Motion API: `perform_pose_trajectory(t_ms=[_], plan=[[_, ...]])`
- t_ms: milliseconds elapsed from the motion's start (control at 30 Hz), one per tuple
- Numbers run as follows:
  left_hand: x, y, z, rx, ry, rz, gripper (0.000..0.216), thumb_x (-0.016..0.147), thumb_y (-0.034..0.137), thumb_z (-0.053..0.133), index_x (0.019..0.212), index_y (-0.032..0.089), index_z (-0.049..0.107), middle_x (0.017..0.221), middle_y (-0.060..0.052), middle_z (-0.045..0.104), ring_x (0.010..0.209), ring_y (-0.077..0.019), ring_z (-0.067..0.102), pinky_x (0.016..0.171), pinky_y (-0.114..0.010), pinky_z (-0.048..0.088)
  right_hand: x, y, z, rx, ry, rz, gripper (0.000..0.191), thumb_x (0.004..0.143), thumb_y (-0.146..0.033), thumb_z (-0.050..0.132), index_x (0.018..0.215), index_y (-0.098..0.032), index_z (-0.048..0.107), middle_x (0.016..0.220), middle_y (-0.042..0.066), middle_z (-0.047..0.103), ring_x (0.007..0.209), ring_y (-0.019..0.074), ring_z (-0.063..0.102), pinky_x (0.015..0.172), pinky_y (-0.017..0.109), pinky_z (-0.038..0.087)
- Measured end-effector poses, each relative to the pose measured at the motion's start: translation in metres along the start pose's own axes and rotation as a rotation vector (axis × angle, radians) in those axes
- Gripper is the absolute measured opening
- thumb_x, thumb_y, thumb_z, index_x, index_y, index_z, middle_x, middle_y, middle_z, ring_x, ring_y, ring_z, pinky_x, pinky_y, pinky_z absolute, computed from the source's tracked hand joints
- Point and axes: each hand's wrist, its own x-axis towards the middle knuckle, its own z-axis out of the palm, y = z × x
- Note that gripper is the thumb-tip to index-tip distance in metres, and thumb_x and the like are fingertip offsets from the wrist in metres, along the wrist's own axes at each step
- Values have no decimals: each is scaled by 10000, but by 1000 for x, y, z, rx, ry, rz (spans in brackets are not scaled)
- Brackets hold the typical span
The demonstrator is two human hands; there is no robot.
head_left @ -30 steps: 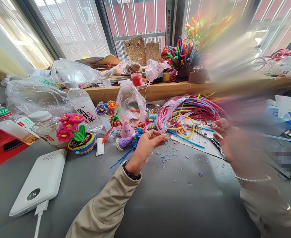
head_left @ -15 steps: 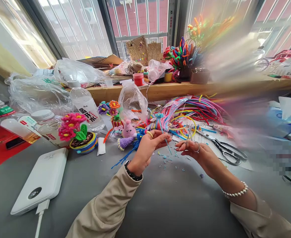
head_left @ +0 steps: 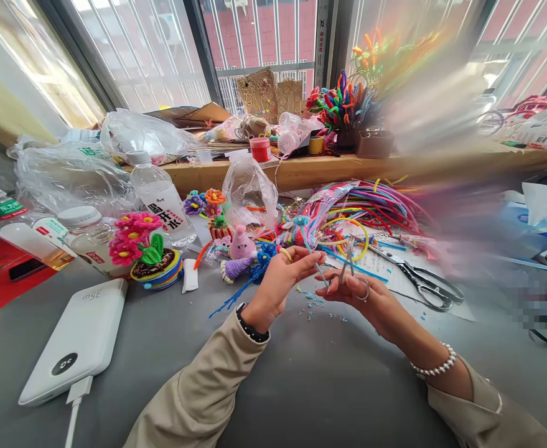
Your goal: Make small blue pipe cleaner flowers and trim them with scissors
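Observation:
My left hand (head_left: pixel 280 283) pinches a thin light-blue pipe cleaner (head_left: pixel 311 252) whose curled flower-like top stands up above my fingers. My right hand (head_left: pixel 364 300) holds small silver scissors (head_left: pixel 348 269), fingers through the loops, blades pointing up and slightly parted right next to the pipe cleaner's stem. The two hands almost touch over the grey table (head_left: pixel 310 379). Tiny blue fluff trimmings (head_left: pixel 313 302) lie scattered under them.
Large black scissors (head_left: pixel 417 280) lie on paper to the right. A pile of coloured pipe cleaners (head_left: pixel 371 208) lies behind, with a pipe-cleaner flower pot (head_left: pixel 154 261), purple doll (head_left: pixel 240 252), water bottles (head_left: pixel 161 196), plastic bags and a white power bank (head_left: pixel 79 339) at left.
My right hand came in from the blurred right side, now holding the small scissors, and moved left to meet the left hand. The left hand stayed nearly still with the pipe cleaner.

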Motion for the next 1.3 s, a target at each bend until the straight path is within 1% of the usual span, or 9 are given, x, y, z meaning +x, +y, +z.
perform_pose_trajectory(t_ms=[100,133,300,500,600,733,933,1167,1300], plan=[[0,-2,0,48,-27,6,222,609,287,687,697,133,553,843,-49,649,829,-143,587,799,-284,417,0,1,0,-12,-10,2,300,779,-432,529,819,-163,655,872,60,605,843,184,570,819,354,452],[0,-3,0,65,-42,8,225,610,292,686,709,134,560,851,-50,647,839,-146,583,803,-286,412,0,2,-1,-26,-17,-5,295,784,-424,527,826,-165,661,852,57,603,838,179,566,815,346,453],[2,-5,-2,102,-79,21,228,616,311,679,738,142,586,890,-57,645,901,-174,563,828,-305,386,1,5,-5,-83,-4,-39,252,783,-398,541,878,-213,683,1020,50,564,905,180,540,851,336,432],[2,-3,-2,162,-67,76,252,677,354,618,819,149,649,983,-72,640,987,-186,518,883,-297,337,0,4,-7,-105,24,-59,254,781,-401,540,914,-239,684,1053,47,543,937,188,522,856,330,433],[2,-1,-2,115,-21,120,244,684,340,612,829,149,660,956,-71,648,971,-181,519,871,-289,340,0,3,-6,-113,25,-60,257,778,-408,541,909,-240,684,1060,45,537,925,183,524,854,327,435],[3,-2,-4,17,44,144,219,644,303,654,804,153,647,936,-65,651,905,-170,543,834,-293,363,-1,3,-7,-155,13,-48,260,781,-405,538,911,-232,683,1062,52,540,886,174,537,840,330,439],[4,-3,-5,25,38,185,208,665,301,640,806,149,651,922,-59,654,920,-155,540,858,-267,358,-1,1,-6,-146,27,-60,299,768,-423,544,916,-203,681,1067,68,539,888,183,536,832,333,452],[3,1,-2,-177,99,149,152,610,263,686,710,167,624,755,5,650,696,-86,567,686,-212,432,-2,-2,-4,-194,20,7,305,747,-438,562,887,-198,687,1073,71,558,837,177,555,814,344,453],[5,-1,-3,-275,121,157,152,591,216,702,698,170,604,712,26,645,695,-77,585,676,-196,441,-3,-2,-2,-70,19,30,302,745,-442,565,894,-210,689,1077,64,556,813,164,562,814,343,454]])
